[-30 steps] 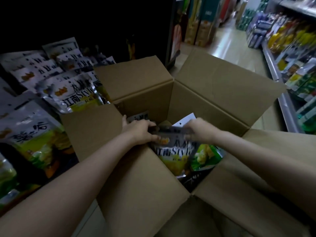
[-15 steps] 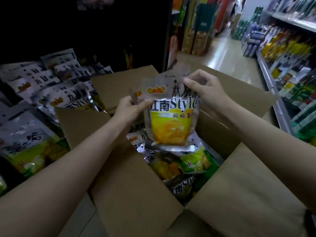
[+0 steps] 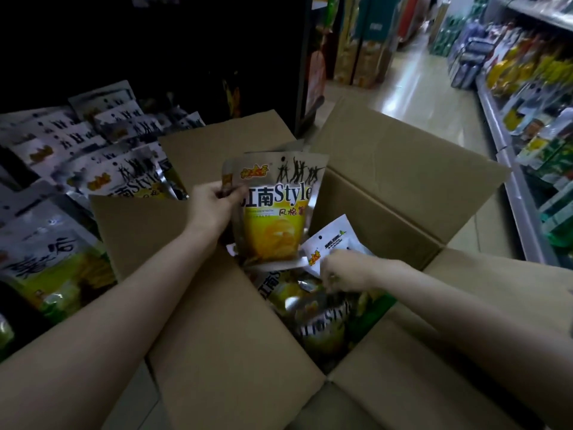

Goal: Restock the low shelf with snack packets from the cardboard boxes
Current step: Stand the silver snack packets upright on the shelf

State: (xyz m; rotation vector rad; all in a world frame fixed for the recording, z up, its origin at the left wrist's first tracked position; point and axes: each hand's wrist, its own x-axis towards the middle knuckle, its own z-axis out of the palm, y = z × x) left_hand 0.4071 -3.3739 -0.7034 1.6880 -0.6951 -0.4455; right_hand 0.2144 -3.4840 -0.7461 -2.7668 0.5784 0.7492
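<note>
Snack packets [image 3: 313, 308] fill the cardboard box [image 3: 403, 169]; left hand [image 3: 210, 206] grips one.

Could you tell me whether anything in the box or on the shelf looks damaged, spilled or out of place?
Nothing stands out: packets lie jumbled in the cardboard box, but none looks torn or spilled, and the left hand holds its yellow packet upright.

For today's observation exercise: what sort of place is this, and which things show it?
Most likely a supermarket aisle: stocked shelves along a shiny floor, and an open cardboard box of snack packets beside a low shelf.
</note>
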